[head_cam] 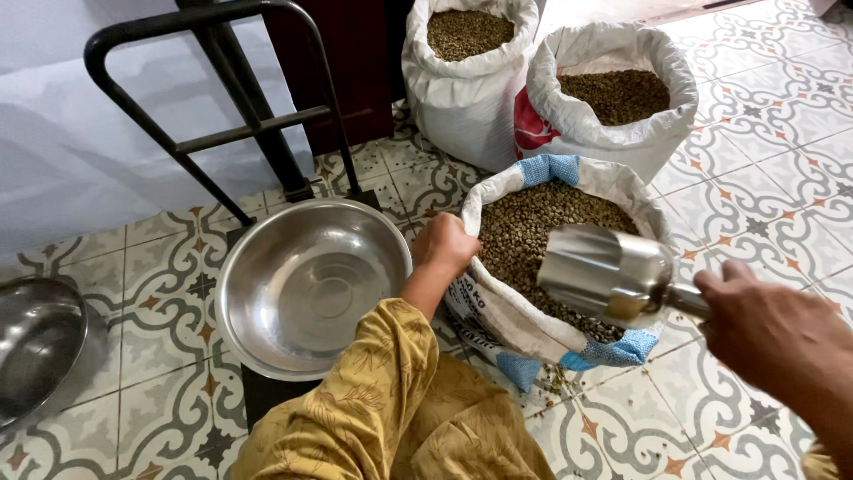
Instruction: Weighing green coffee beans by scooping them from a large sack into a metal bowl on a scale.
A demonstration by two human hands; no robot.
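My left hand (444, 244) grips the rolled rim of a white woven sack (498, 307) full of greenish-brown beans (529, 222). My right hand (773, 333) holds the handle of a shiny metal scoop (604, 271), which hovers over the beans near the sack's right side. An empty steel bowl (306, 284) sits on a black platform scale just left of the sack, close to my left wrist. My sleeve is yellow with a leaf print.
Two more white sacks of beans (462, 80) (613, 98) stand behind the near sack. The scale's black tubular frame (231, 98) rises at the back left. Another steel bowl (35, 342) lies at the left edge. The floor is patterned tile.
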